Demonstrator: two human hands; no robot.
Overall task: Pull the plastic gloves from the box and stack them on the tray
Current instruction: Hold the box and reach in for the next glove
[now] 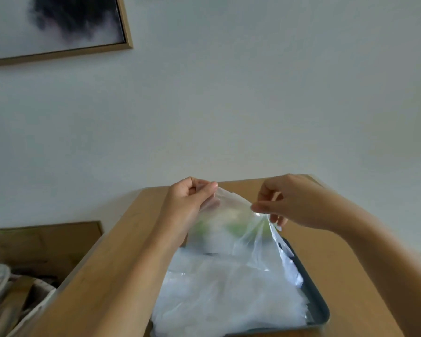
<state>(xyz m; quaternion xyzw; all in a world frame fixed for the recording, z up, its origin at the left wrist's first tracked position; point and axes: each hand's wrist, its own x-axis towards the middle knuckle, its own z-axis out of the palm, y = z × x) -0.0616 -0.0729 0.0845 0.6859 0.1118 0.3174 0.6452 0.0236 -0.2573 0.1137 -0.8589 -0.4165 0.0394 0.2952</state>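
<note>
Both my hands hold one clear plastic glove stretched in the air above the far end of the tray. My left hand pinches its left top corner. My right hand pinches its right top corner between thumb and fingers. The glove hangs down toward a stack of clear gloves lying on the dark grey tray. Behind the held glove a white and green shape, maybe the glove box, shows blurred through the plastic.
The tray sits on a light wooden table against a pale wall. Down at the left stands a box of mixed clutter. A framed dark picture hangs on the wall at upper left.
</note>
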